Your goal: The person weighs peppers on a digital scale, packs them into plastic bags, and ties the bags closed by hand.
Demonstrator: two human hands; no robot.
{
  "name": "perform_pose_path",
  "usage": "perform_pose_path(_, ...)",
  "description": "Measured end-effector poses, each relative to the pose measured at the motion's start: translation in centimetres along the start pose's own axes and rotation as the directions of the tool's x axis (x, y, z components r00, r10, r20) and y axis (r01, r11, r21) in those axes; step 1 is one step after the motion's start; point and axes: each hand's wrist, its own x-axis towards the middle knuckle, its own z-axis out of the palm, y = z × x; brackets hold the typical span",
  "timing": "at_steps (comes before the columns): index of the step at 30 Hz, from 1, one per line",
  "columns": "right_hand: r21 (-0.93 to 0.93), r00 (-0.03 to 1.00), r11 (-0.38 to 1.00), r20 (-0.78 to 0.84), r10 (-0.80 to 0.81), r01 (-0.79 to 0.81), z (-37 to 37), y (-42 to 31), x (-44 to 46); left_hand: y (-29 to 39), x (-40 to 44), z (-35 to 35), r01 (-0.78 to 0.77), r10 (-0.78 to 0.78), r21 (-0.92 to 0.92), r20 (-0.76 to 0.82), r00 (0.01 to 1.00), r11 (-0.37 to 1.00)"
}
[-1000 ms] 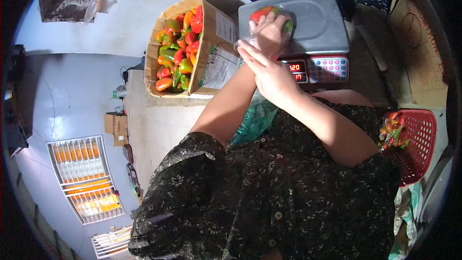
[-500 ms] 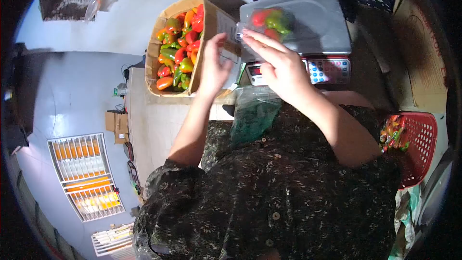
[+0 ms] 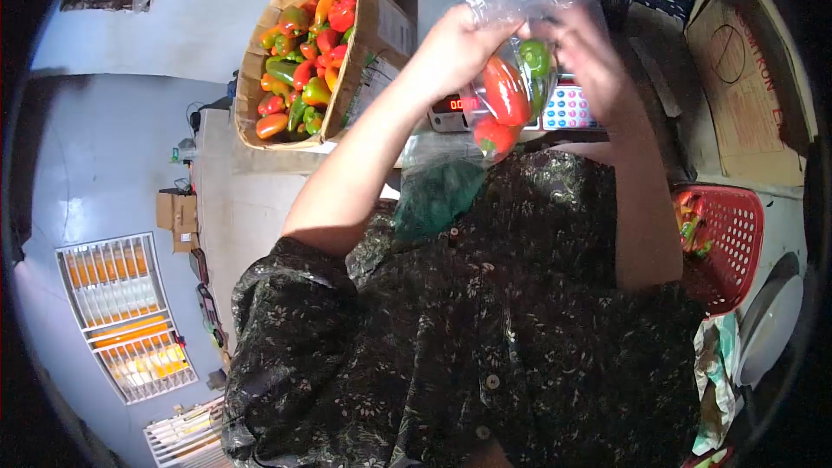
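A clear plastic bag (image 3: 520, 87) of red and green peppers hangs upright in front of the scale, its loose top bunched and sticking up above my hands. My left hand (image 3: 459, 48) is closed around the bag's neck from the left side. At the right side of the neck, my right hand (image 3: 594, 56) has its fingers curled against the plastic, slightly blurred by motion. Behind the bag is a digital scale (image 3: 572, 106) with a grey pan and a lit red display, partly hidden by the bag and hands.
A wooden basket (image 3: 368, 26) full of red, orange and green peppers stands at the left. A red perforated basket (image 3: 737, 243) with more peppers is at the right. Green-tinted plastic bags (image 3: 442, 195) hang at the table's front edge. A cardboard box (image 3: 745, 87) stands at far right.
The bag of peppers has come up off the scale pan toward me. Both hands have closed in on its neck; the left was apart from it before. The view has shifted slightly.
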Motion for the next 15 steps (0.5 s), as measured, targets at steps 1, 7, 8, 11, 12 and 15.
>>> perform_pose_path(1, 0.031, 0.990, 0.999, 0.134, 0.039, -0.044, 0.7, 0.1, -0.4, 1.4, 0.1, 0.1, 0.043, -0.040, -0.094, 0.040, 0.998, 0.995)
perform_pose_path(7, 0.503, 0.883, 0.748, 0.401, 0.243, -0.434, 2.1, 2.0, -1.1, 0.0, 1.3, -0.2, 0.048, -0.045, -0.129, 0.021, 0.999, 0.991)
perform_pose_path(8, 0.572, 0.877, 0.677, 0.408, 0.255, -0.463, 1.9, 2.5, -1.1, -0.3, 1.4, -0.5, -0.014, 0.011, -0.150, -0.024, 1.000, 0.989)
perform_pose_path(11, 0.601, 0.841, 0.593, 0.450, 0.302, -0.535, 3.2, 0.7, -2.1, -0.9, 1.6, -1.4, -0.055, 0.041, -0.119, -0.112, 0.993, 0.991)
perform_pose_path(12, 0.620, 0.817, 0.535, 0.483, 0.316, -0.574, 3.6, 0.4, -2.3, -1.1, 1.6, -1.6, -0.068, 0.057, -0.078, -0.131, 0.990, 0.995)
perform_pose_path(15, 0.503, 0.784, 0.617, 0.510, 0.354, -0.605, 4.1, 0.1, -2.6, -1.5, 1.3, -1.9, -0.086, 0.081, -0.046, -0.104, 0.991, 0.995)
